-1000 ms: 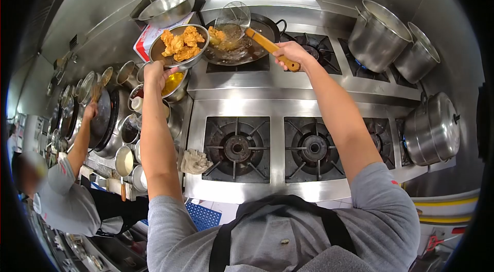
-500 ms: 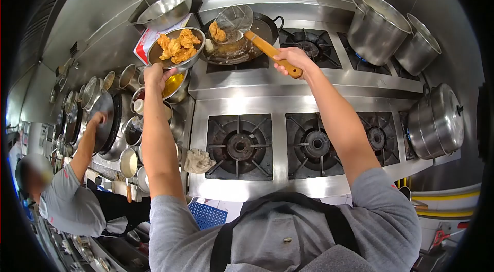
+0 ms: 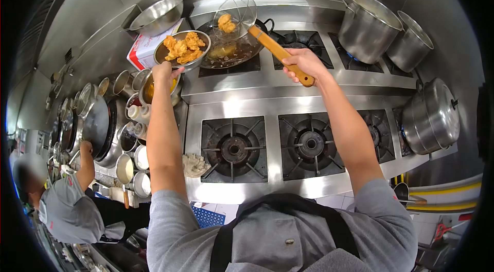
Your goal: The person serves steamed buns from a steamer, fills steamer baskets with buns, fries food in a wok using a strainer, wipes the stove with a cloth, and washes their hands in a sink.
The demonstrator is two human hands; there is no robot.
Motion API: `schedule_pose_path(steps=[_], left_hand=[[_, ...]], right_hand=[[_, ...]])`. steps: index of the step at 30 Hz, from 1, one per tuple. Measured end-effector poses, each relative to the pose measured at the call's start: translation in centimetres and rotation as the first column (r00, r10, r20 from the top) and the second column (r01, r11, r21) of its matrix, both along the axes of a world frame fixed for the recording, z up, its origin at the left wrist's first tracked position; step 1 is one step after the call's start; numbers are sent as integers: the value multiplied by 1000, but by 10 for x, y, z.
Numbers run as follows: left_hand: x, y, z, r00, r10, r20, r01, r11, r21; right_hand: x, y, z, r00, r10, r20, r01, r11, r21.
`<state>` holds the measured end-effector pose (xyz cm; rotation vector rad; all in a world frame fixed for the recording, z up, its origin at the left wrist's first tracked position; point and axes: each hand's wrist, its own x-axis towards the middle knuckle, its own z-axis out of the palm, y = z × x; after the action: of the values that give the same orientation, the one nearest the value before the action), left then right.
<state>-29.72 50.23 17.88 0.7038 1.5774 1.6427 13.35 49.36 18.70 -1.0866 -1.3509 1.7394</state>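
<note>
Front burners [image 3: 234,148] and a crumpled cloth [image 3: 195,165] lie nearest a kitchen worker at a steel range [image 3: 231,187]. The left hand [image 3: 167,72] holds a metal bowl [image 3: 161,56] of golden fried pieces [image 3: 185,49] at its near side, fingers closed in and partly hidden by the bowl. The right hand [image 3: 304,64], fingers wrapped around a wooden handle [image 3: 275,47], holds a wire skimmer [image 3: 243,14] bearing a single fried piece [image 3: 226,23] above a wok [image 3: 249,55] of glossy liquid. Beyond the bowl are a red-and-white box [image 3: 147,47] and a larger basin [image 3: 160,15]; tall pots [image 3: 368,30] stand at far right.
</note>
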Motion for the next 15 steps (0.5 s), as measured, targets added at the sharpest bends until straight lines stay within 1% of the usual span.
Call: schedule_pose_path(steps=[1, 2, 3, 4, 6, 8, 9, 11, 12, 13, 14, 15], left_hand=[[6, 5, -1, 1000, 5, 11, -5, 1000, 15], [9, 10, -2, 1000, 10, 25, -11, 999, 34], [10, 17, -4, 999, -23, 43, 23, 1000, 17], [13, 25, -7, 999, -24, 48, 23, 1000, 19], [27, 37, -8, 998, 5, 58, -6, 1000, 21], [45, 46, -5, 998, 18, 65, -19, 1000, 16], [53, 51, -4, 996, 13, 92, -16, 1000, 24], [68, 63, -2, 991, 12, 130, -18, 999, 51], [74, 70, -4, 990, 16, 141, -26, 997, 67], [79, 77, -8, 987, 20, 159, -38, 993, 110], [91, 72, 1, 977, 64, 201, -78, 995, 60], [92, 81, -6, 976, 77, 206, -94, 993, 72]], right_hand=[[4, -7, 8, 1000, -1, 2, 1, 1000, 0], [8, -13, 18, 1000, -4, 27, 3, 999, 43], [12, -19, 28, 999, -9, 53, 4, 996, 86], [16, -25, 37, 998, -9, 58, 4, 996, 87], [22, -35, 57, 991, -27, 132, 3, 984, 179], [25, -48, 76, 988, -25, 151, -3, 983, 184], [23, -55, 83, 981, -37, 191, -4, 978, 209], [22, -60, 83, 964, -34, 264, -40, 962, 270], [21, -63, 82, 963, -24, 267, -51, 962, 269], [20, -68, 81, 948, -60, 313, -36, 956, 291], [18, -71, 80, 928, -98, 358, -21, 949, 314], [18, -72, 79, 928, -92, 360, -27, 950, 312]])
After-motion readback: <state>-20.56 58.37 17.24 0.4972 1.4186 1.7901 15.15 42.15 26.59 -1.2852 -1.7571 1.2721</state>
